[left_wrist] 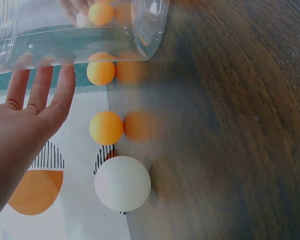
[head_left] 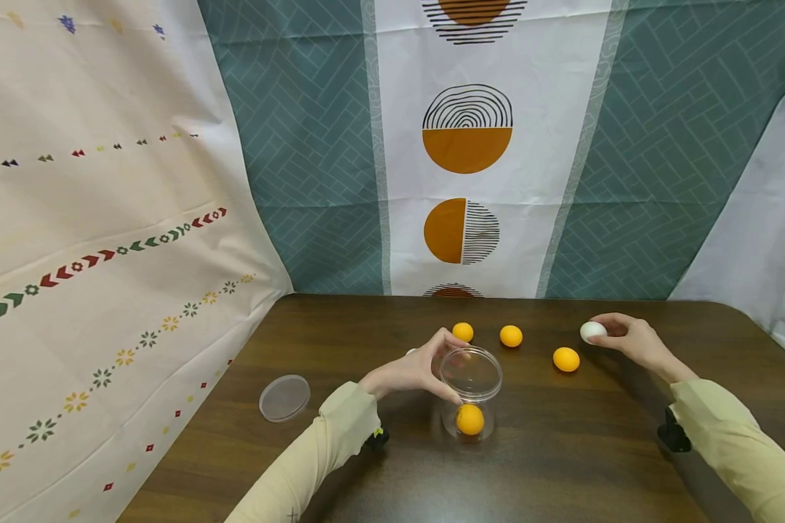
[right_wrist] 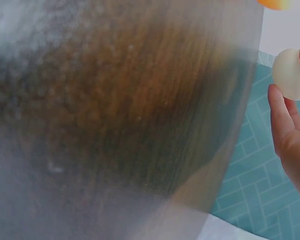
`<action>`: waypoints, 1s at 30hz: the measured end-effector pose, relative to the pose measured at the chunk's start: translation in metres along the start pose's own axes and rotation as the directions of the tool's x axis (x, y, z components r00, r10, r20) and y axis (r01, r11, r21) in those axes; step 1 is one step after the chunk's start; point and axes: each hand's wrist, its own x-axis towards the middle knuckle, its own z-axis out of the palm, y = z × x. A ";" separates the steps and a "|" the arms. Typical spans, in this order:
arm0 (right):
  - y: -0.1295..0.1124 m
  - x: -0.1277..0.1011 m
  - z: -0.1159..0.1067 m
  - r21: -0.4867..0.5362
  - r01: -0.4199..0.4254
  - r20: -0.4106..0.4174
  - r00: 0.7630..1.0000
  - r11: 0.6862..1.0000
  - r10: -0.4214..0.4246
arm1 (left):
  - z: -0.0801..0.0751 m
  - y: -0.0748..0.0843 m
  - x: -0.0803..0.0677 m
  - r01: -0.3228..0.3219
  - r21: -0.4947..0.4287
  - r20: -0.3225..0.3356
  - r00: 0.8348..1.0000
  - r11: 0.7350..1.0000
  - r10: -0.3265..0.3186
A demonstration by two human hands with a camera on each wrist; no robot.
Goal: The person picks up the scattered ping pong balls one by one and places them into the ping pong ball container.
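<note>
White and round, one smooth ball point(head_left: 592, 332) is sitting pinched in the right hand point(head_left: 637, 341), right of the frame's centre, near a glossy orange ball point(head_left: 566, 359) on the brown wooden counter point(head_left: 562, 450). Lower centre, the left hand point(head_left: 415, 372) is gripping a clear plastic cylindrical jar point(head_left: 472, 397) that is containing another orange ball point(head_left: 469, 420). Pinching lightly is probably preventing slips; steadying the jar upright without squeezing is likely serving best.

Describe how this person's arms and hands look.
The long left sleeve and right sleeve are pale yellow. The left-wrist device is black with a yellow-green spot; the right-wrist device is black. The left hand and right hand wear no gloves.
</note>
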 end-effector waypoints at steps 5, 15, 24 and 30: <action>-0.003 0.000 -0.001 0.014 0.002 0.004 1.000 1.000 -0.002 | 0.000 0.000 -0.001 0.008 0.019 -0.001 1.000 1.000 -0.008; -0.011 0.000 -0.002 0.044 0.027 0.009 1.000 0.999 -0.028 | 0.000 0.000 -0.001 0.004 0.027 -0.010 1.000 1.000 -0.003; -0.013 0.002 -0.001 0.055 0.034 0.013 0.999 0.998 -0.034 | 0.000 -0.001 0.000 -0.013 0.003 0.012 1.000 1.000 0.013; -0.015 0.001 -0.003 0.048 0.020 0.027 0.999 0.999 -0.021 | 0.000 0.001 0.000 -0.007 -0.003 0.010 1.000 1.000 0.007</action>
